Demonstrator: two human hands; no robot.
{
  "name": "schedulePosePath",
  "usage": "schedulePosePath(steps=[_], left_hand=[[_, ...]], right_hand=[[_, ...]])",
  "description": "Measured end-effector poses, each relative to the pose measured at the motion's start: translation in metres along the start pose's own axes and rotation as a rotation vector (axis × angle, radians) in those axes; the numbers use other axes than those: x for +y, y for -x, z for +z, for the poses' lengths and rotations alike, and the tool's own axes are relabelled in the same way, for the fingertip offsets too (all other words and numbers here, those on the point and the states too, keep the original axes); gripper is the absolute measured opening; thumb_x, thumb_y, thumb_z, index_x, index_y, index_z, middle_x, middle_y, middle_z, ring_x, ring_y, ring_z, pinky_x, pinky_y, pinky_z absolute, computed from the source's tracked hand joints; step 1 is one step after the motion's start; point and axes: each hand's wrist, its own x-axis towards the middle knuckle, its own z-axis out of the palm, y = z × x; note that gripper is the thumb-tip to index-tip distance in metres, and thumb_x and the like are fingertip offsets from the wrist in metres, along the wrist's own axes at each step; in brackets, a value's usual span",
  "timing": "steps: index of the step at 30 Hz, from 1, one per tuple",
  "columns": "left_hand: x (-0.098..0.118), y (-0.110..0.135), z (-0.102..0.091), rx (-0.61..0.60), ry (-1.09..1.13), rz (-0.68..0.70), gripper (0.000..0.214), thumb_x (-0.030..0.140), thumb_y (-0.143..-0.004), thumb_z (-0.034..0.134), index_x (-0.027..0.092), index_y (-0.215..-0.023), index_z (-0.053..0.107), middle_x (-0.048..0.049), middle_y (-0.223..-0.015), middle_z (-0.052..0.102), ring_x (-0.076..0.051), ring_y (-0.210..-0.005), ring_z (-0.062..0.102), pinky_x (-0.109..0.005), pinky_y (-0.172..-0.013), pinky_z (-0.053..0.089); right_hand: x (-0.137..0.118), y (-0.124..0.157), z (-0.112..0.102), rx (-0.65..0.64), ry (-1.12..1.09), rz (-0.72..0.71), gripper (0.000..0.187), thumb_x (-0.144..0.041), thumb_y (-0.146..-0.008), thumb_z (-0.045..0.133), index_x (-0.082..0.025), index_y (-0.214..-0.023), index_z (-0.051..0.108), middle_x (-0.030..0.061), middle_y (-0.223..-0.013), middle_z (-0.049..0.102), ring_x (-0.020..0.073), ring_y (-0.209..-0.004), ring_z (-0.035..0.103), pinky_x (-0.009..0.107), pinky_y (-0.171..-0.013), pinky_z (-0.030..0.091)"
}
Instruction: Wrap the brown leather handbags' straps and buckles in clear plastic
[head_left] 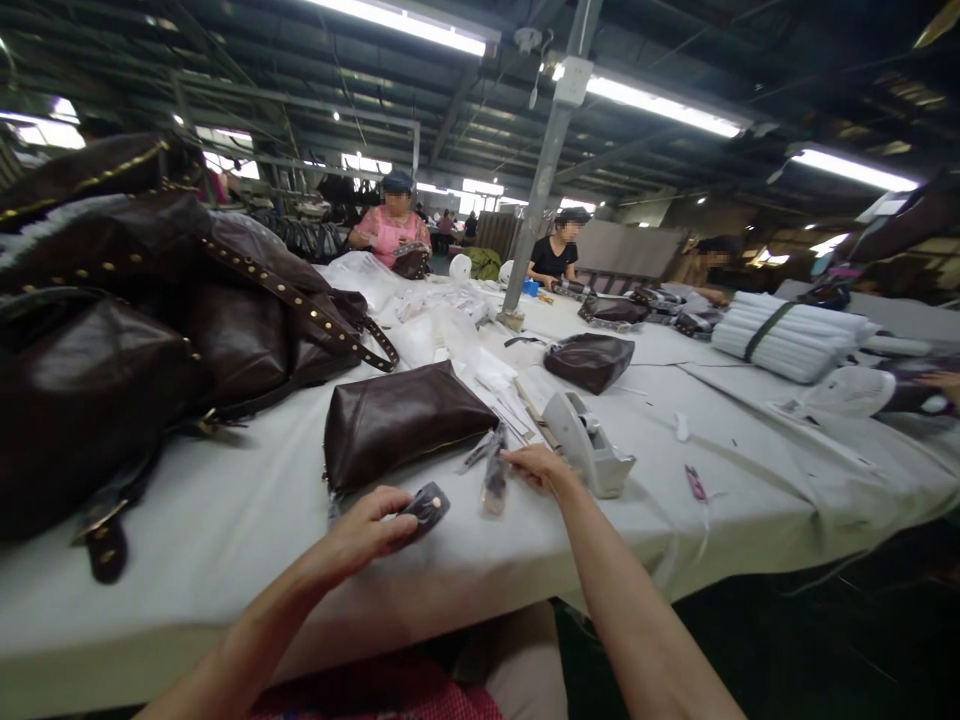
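Note:
My left hand [379, 518] is closed around one end of a small dark leather piece [430, 507] that carries a pale round dot. Just behind it a dark brown leather bag [401, 415] lies on its side, its zipper edge facing me. To the right, the fingers of my right hand [536, 466] pinch the edge of a dark strip in clear plastic [495, 482], which rests on the white-covered table [465, 560]. Beyond the right hand stands a grey tape dispenser [589, 445].
Studded brown bags [225, 300] pile up at the left. A second bag [589, 360], pink snips [695, 484] and a strapped white bundle [787, 335] lie to the right. A post [544, 170] rises mid-table. Co-workers [390, 225] sit across.

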Motion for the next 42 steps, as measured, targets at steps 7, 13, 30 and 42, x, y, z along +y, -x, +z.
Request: schedulePosePath(steps=[7,13,30,42], left_hand=[[-0.011,-0.006,0.000,-0.041,0.071,-0.036,0.021,0.035,-0.075,0.053,0.014,-0.075,0.057,0.0033,-0.062,0.045,-0.009,-0.055,0.037,-0.021,-0.050,0.026],[-0.010,-0.008,0.001,-0.036,0.130,-0.059,0.024,0.038,-0.074,0.056,0.014,-0.076,0.056,0.0044,-0.060,0.044,-0.008,-0.051,0.035,-0.021,-0.048,0.023],[-0.013,-0.031,-0.004,0.138,-0.009,-0.062,0.023,0.036,-0.067,0.055,0.014,-0.072,0.060,0.0035,-0.061,0.046,-0.011,-0.058,0.040,-0.022,-0.053,0.029],[-0.005,-0.039,0.012,0.198,0.196,-0.176,0.021,0.034,-0.059,0.060,0.014,-0.066,0.060,0.0048,-0.053,0.045,-0.009,-0.048,0.039,-0.023,-0.049,0.028]], right_hand=[[-0.007,0.001,0.019,-0.016,0.125,0.016,0.035,-0.041,-0.066,0.077,-0.018,-0.053,0.053,0.0026,-0.042,0.052,0.0179,-0.054,0.058,0.024,-0.048,0.037],[-0.016,-0.001,0.025,-0.022,0.010,0.058,0.029,-0.027,-0.059,0.080,-0.019,-0.055,0.053,0.0028,-0.049,0.056,0.0227,-0.070,0.063,0.025,-0.055,0.040],[-0.016,0.098,0.046,-0.580,-0.992,0.032,0.044,-0.029,-0.056,0.088,-0.017,-0.070,0.049,-0.0122,-0.051,0.040,-0.0019,-0.036,0.024,0.008,-0.030,0.017],[-0.022,0.134,0.082,-0.266,-1.080,-0.022,0.053,-0.039,-0.046,0.090,-0.018,-0.070,0.048,-0.0093,-0.054,0.050,0.0007,-0.039,0.037,0.010,-0.030,0.026]])
